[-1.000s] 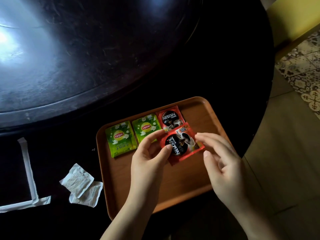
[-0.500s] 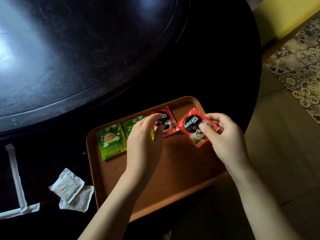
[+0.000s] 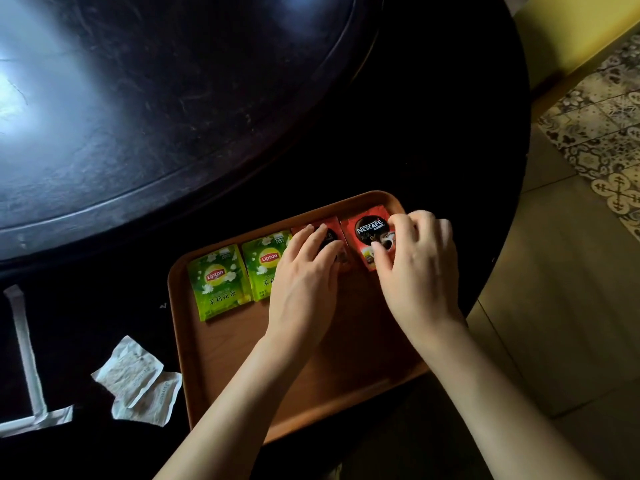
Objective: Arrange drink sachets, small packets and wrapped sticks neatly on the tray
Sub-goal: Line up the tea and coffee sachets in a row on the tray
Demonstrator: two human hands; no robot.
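An orange-brown tray [image 3: 221, 368] lies on the dark table near its front edge. Along the tray's far side sit two green Lipton tea sachets [image 3: 219, 282] [image 3: 266, 262] and two red Nescafe sachets in a row. My left hand [image 3: 304, 271] rests flat with its fingers on the left red Nescafe sachet [image 3: 333, 227] and partly covers it. My right hand [image 3: 417, 261] pinches the right red Nescafe sachet [image 3: 367, 230], which lies at the tray's far right corner. Two white small packets [image 3: 133, 379] and two white wrapped sticks [image 3: 24, 348] lie on the table left of the tray.
A large round dark turntable [image 3: 156, 98] fills the table behind the tray. The table's curved edge runs at the right, with tiled floor [image 3: 571, 306] and a patterned tile strip [image 3: 609, 133] beyond. A yellow wall [image 3: 571, 32] is at the top right.
My right hand has carried the second red Nescafe sachet down onto the tray's far right corner beside the first. My left hand has moved onto the first red sachet.
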